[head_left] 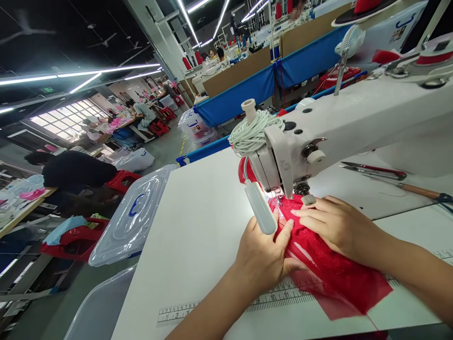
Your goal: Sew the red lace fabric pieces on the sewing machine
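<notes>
A white sewing machine [339, 127] stands over the table, its presser foot [279, 200] lit by a small grey lamp [261, 208] on a bent neck. Sheer red lace fabric [329, 264] runs from under the foot toward the table's front edge. My left hand [262, 255] grips the fabric's left side close to the foot, its thumb on top; the lamp hides some of its fingers. From the right, my right hand [336, 224] has its fingers together on the fabric just beside the needle area, with the thumb hidden.
Thread snips [375, 170] and a wooden-handled tool [421, 191] lie behind my right arm. A ruler strip [276, 298] marks the table [198, 236] front. A lidded clear bin [134, 212] stands left. A coil of pale cord [255, 134] sits on the machine head. People work at far tables.
</notes>
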Available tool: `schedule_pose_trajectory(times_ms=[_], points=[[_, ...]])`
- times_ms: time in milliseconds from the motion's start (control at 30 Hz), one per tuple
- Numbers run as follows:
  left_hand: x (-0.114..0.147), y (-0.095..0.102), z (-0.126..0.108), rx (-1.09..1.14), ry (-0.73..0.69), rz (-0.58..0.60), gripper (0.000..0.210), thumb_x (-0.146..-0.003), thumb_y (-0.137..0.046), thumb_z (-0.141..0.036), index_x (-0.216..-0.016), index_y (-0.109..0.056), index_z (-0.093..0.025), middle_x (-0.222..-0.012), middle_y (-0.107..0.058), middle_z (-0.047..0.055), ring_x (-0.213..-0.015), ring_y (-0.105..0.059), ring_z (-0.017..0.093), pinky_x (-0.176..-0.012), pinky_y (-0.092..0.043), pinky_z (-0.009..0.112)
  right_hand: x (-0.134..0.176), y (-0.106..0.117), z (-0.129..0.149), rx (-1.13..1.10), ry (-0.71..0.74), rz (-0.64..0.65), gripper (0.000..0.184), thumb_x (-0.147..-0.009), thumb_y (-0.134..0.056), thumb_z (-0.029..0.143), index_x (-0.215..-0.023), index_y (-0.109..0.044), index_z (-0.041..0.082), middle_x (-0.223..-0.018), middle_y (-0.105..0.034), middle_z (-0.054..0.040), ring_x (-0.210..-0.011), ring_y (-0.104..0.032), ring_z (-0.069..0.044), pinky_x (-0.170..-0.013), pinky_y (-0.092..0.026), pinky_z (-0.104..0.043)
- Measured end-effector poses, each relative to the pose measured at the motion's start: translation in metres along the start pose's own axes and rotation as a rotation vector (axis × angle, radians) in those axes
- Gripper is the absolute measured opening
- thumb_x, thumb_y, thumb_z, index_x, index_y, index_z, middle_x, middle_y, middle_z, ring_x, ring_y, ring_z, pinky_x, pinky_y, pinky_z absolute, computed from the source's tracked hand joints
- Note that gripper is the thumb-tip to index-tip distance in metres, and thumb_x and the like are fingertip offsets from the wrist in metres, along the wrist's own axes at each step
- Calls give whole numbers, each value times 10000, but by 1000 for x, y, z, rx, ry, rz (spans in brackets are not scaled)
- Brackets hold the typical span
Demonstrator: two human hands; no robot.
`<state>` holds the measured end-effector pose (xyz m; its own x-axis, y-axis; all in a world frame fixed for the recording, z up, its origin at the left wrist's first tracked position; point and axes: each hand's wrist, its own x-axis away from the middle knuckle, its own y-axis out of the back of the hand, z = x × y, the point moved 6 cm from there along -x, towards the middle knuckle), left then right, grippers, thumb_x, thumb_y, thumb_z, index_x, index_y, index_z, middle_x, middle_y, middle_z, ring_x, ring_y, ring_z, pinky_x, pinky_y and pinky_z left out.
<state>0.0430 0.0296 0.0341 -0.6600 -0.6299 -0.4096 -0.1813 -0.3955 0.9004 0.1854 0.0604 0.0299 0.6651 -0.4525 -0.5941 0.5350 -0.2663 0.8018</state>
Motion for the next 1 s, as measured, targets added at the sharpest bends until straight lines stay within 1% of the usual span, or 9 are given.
schedule_pose_trajectory(times_ms=[200, 433, 533, 633, 700, 767, 833, 900, 1000], points=[[2, -5, 4, -24, 22, 24, 840, -968, -86, -670, -1273, -656, -134, -1202, -668, 187, -981, -622, 289, -834, -479, 418, -1, -3, -3, 20, 4, -8, 292, -810, -413, -20, -795, -640, 164, -914, -728, -72, -791, -517, -190, -687, -373, -316], [2, -9, 8, -36, 33, 38, 792, -977, -134, -670, -1326, -613, -144, -1311, -613, 186, -1104, -596, 318, -964, -437, 487, -5, -4, -6, 45, -7, -11, 310, -847, -390, -10, -762, -631, 167, -976, -737, -86, -759, -518, -180, -687, -369, -313], [0, -10, 11, -9, 34, 37, 813, -976, -100, -662, -1340, -593, -128, -1315, -598, 200, -1164, -571, 329, -976, -447, 506, -5, -3, -6, 45, -19, -12, 324, -859, -384, -6, -814, -658, 160, -991, -738, -93, -752, -517, -182, -695, -377, -317], [-5, -5, 9, 82, -47, 7, 867, -979, -45, -646, -1212, -652, -73, -1122, -659, 196, -1076, -609, 298, -876, -517, 434, -4, -3, -5, 16, 7, -6, 367, -858, -374, -15, -941, -690, 155, -1061, -734, -88, -810, -532, -190, -741, -391, -328], [-8, -4, 6, 128, -102, 20, 803, -1006, -91, -608, -1079, -685, -73, -918, -665, 139, -888, -641, 242, -709, -539, 347, -3, -3, -3, -22, 54, -5, 407, -847, -371, -32, -988, -697, 167, -1059, -739, -65, -876, -552, -192, -784, -396, -340], [-8, -6, 6, 128, -98, 59, 674, -1044, -165, -523, -992, -684, -97, -783, -624, 82, -714, -613, 195, -573, -501, 300, -2, -2, -2, -49, 77, -8, 418, -832, -381, -48, -976, -702, 178, -994, -748, -44, -890, -564, -185, -793, -398, -344], [-7, -8, 8, 85, -49, 98, 563, -1059, -226, -448, -1046, -666, -98, -764, -608, 72, -673, -601, 187, -541, -491, 292, -2, -1, -3, -50, 61, -22, 403, -825, -389, -53, -939, -701, 174, -958, -750, -38, -856, -560, -177, -761, -399, -339], [-5, -10, 8, 45, -18, 122, 512, -1056, -271, -437, -1174, -625, -86, -838, -631, 103, -767, -636, 212, -567, -516, 295, -2, 0, -4, -37, 46, -38, 388, -826, -386, -52, -900, -696, 168, -964, -750, -41, -829, -545, -176, -728, -394, -336], [-2, -9, 5, 51, -31, 120, 606, -1038, -250, -525, -1268, -588, -78, -975, -652, 151, -882, -653, 231, -640, -557, 309, -2, 1, -3, -28, 49, -46, 383, -836, -369, -50, -855, -690, 160, -949, -752, -48, -795, -527, -176, -716, -394, -337]])
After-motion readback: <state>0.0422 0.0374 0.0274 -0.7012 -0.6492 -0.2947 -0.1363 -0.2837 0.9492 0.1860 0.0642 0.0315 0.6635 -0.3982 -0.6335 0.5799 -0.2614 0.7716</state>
